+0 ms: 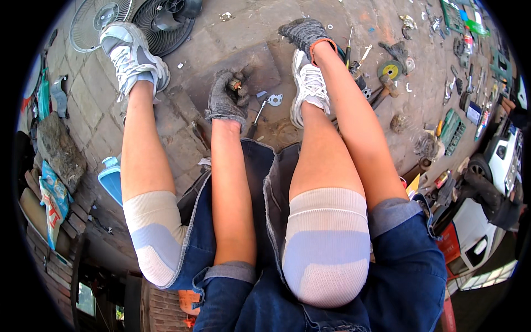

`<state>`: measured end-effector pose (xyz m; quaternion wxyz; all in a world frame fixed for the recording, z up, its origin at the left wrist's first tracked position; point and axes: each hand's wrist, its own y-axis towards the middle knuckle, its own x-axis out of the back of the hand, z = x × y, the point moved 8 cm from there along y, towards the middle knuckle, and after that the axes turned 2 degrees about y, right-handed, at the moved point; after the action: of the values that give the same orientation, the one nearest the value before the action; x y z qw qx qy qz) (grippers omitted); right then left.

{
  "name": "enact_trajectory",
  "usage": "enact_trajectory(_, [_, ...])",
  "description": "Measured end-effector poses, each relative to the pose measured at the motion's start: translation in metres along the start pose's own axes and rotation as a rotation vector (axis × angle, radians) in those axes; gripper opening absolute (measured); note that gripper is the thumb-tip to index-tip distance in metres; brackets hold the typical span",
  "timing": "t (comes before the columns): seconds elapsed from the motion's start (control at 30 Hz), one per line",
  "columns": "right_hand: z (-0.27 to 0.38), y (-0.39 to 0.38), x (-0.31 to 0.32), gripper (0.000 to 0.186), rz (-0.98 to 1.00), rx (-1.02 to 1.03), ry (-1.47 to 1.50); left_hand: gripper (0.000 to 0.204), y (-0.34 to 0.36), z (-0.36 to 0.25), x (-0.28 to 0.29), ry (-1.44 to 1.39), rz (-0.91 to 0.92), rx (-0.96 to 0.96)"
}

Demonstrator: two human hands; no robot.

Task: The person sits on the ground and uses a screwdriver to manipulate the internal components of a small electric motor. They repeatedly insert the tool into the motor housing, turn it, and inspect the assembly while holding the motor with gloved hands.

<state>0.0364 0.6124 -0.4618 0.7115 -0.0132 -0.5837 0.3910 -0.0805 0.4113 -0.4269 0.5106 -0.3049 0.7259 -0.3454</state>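
My left hand, in a grey knit glove, is closed around a small copper-coloured metal piece above a dark flat plate. Just right of it lie a screwdriver and a small silver plate with holes. My right hand, gloved in dark grey with an orange cuff, reaches past the toe of my right shoe. Its back faces up and its fingertips point left; whether they grip anything is hidden. Another long screwdriver lies right of that hand.
Two fan grilles, one pale and one black, lie at the far left. A hammer, a yellow-centred disc and a spare glove are on the right, before scattered tools and green cases. A rock stands left.
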Motion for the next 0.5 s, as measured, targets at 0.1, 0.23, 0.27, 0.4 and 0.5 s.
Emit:
enact_trajectory(0.1, [0.046, -0.039, 0.032, 0.027, 0.086, 0.127, 0.087, 0.01, 0.0, -0.002, 0.007, 0.01, -0.049, -0.021])
enact_trajectory(0.23, [0.078, -0.048, 0.009, 0.033, 0.205, 0.113, 0.171, 0.01, -0.004, -0.007, -0.002, 0.004, -0.027, -0.04])
enact_trajectory(0.27, [0.083, -0.052, 0.005, 0.034, 0.304, 0.045, 0.242, 0.01, -0.003, -0.007, 0.0, 0.011, -0.028, -0.033])
enact_trajectory(0.4, [0.082, -0.059, -0.018, 0.034, 0.504, -0.168, 0.527, 0.008, -0.003, -0.002, 0.003, 0.044, -0.056, 0.01])
enact_trajectory(0.5, [0.065, -0.065, -0.018, 0.033, 0.465, -0.257, 0.654, 0.005, -0.003, 0.002, 0.006, 0.076, -0.078, 0.047])
